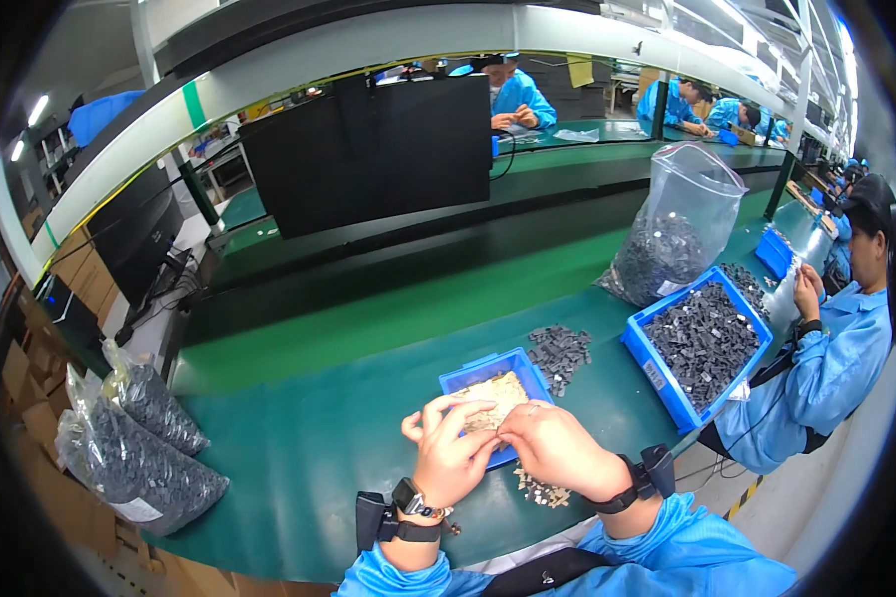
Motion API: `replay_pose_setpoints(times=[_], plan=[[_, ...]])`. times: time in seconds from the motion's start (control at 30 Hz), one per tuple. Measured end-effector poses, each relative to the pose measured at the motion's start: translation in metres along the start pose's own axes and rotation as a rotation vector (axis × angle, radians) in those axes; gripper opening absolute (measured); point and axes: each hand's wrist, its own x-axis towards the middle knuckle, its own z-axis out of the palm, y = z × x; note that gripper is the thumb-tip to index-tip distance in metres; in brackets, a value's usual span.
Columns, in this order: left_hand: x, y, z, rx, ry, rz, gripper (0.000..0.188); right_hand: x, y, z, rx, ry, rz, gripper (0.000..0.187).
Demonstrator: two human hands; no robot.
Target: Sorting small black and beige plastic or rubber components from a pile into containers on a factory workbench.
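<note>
My left hand (450, 450) and my right hand (556, 448) meet over the near side of a small blue bin (538, 376). Thumb and fingers of each hand are pinched together, tip to tip; whatever they hold is too small to make out. Inside the bin lies a heap of small pale tan pieces (500, 394). Just beyond its right corner is a loose pile of small dark grey pieces (560, 356). Below my right hand, several tan and dark bits (540, 488) are scattered by the table's near edge.
A larger blue bin (657, 383) full of dark grey pieces stands at right, with an open clear bag (667, 239) behind it. Filled bags (139, 448) sit at far left. A black monitor (368, 149) hangs beyond the green table (289, 428). A co-worker (816, 348) sits at right.
</note>
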Motion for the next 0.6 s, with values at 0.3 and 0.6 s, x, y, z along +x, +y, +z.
replay_pose_setpoints(times=[0.3,0.6], plan=[[-0.0001,-0.0012,0.0022,-0.015,-0.025,0.009,0.014,0.0006,-0.0014,-0.0037,-0.026,-0.003,0.028,0.006],[0.0009,-0.0016,0.0020,-0.076,-0.028,0.005,0.014,-0.0020,-0.0029,0.0004,-0.044,0.026,0.032,0.004]])
